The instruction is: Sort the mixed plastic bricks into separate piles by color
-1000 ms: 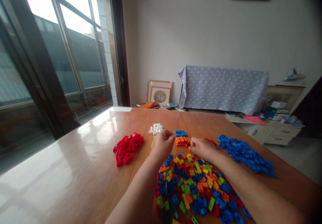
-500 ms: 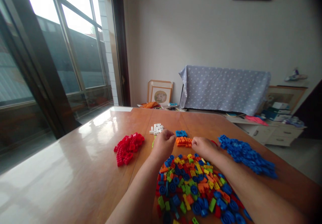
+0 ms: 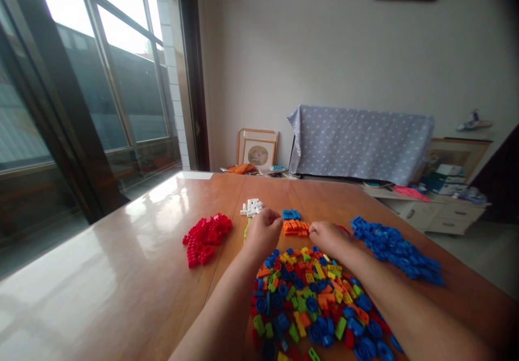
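Note:
My left hand is closed, its fingers curled just left of a small block of orange toy bricks. What those fingers hold, if anything, is hidden. At the block's right end my right hand is also closed, with fingertips at or against the orange bricks; whether it grips one I cannot tell. Behind the orange group lies a small set of blue bricks. White bricks sit beyond my left hand, and some green bricks show partly behind it.
A large mixed heap of bricks lies between my forearms. Red bricks are piled to the left, blue pieces to the right. All rest on a glossy wooden table. A cloth-covered object stands beyond its far edge.
Both hands stay in nearly the same place and pose. The view has shifted very slightly; no brick has visibly moved.

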Available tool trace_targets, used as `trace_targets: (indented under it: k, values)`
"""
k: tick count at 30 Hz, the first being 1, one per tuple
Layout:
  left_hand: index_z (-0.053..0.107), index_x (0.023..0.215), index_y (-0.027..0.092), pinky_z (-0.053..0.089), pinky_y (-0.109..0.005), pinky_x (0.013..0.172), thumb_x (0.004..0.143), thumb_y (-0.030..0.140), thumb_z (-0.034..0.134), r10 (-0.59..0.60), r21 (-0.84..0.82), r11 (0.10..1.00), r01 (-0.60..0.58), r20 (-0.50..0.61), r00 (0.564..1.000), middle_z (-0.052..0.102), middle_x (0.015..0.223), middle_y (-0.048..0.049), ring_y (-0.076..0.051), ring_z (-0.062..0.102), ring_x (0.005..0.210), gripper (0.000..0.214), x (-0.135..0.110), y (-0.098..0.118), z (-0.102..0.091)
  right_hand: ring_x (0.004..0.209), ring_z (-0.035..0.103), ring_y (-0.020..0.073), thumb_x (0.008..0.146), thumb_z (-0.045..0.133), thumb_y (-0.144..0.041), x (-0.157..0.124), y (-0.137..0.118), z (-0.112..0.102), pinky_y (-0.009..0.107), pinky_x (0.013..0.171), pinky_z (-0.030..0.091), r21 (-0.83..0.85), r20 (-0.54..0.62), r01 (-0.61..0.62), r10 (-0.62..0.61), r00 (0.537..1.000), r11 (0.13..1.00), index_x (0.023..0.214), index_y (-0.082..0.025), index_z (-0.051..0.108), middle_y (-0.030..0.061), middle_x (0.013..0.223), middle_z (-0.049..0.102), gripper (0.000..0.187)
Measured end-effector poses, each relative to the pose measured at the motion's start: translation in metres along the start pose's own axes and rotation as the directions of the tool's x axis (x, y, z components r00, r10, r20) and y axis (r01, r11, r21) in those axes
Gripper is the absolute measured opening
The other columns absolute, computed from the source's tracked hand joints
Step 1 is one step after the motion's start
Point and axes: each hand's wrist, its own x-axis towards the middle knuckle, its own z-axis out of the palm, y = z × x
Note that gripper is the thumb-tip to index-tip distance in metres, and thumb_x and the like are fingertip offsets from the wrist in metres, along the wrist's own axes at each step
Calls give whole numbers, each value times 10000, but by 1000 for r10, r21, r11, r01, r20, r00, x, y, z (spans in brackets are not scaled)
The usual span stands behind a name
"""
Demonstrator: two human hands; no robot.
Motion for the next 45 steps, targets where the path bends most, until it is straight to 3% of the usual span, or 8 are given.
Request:
trace_targets:
  k: [6,10,13,21,27,31,38,45]
  values:
    - [639,778,168,384,-196,565,767,251,646,-10,-30,1000,10,-11,1000,620,682,-2,-121,554,638,84,0,1,2,824,651,198,834,552,-280,-9,-6,-6,263,590,285,22,-1,35,-35,999,999,896,-287,748,21,869,753,206]
    - [642,788,167,375,-197,567,769,260,647,2,-25,1000,-3,-20,1000,621,687,-2,-118,549,636,95,2,-3,4,823,643,187,802,626,-327,-23,-16,-10,253,607,302,98,63,221,-227,972,970,931,-288,735,0,887,744,174]
    - [642,800,167,348,-195,550,790,273,624,35,5,999,-35,-14,999,619,700,0,-111,537,631,107,3,-9,6,853,653,200,770,688,-383,-30,-22,-11,256,627,321,128,119,271,-286,951,954,969,-303,744,4,934,750,222]
    - [632,786,171,311,-195,527,800,274,598,50,39,998,-49,-16,999,583,667,16,-100,497,596,110,4,-11,6,821,656,190,769,685,-367,-27,-23,-9,250,618,335,112,126,269,-282,951,957,878,-288,761,7,882,754,155]
    - [643,799,175,329,-196,529,787,271,628,12,5,1000,-12,-16,1000,600,671,12,-104,509,591,97,5,-12,6,751,637,165,821,613,-351,-2,10,-14,244,603,324,65,-3,134,-134,991,989,893,-267,749,6,840,749,176]
    - [648,811,170,331,-198,533,807,287,615,44,36,998,-44,3,999,618,695,0,-112,533,622,122,7,-15,8,789,650,169,798,644,-330,8,23,-9,241,608,316,31,4,68,-68,998,997,891,-260,750,13,867,756,157]
    - [645,815,170,311,-200,526,808,270,586,53,75,996,-54,12,999,605,686,5,-104,512,605,117,7,-14,9,774,635,163,820,630,-318,3,18,1,239,599,309,74,10,56,-57,998,996,951,-274,717,2,885,748,164]
    - [645,819,167,310,-195,528,807,277,579,41,74,996,-42,20,999,598,682,5,-106,514,613,129,8,-15,9,729,599,153,793,620,-277,-6,14,-2,253,585,261,10,29,64,-65,997,998,796,-262,714,-12,789,722,95]
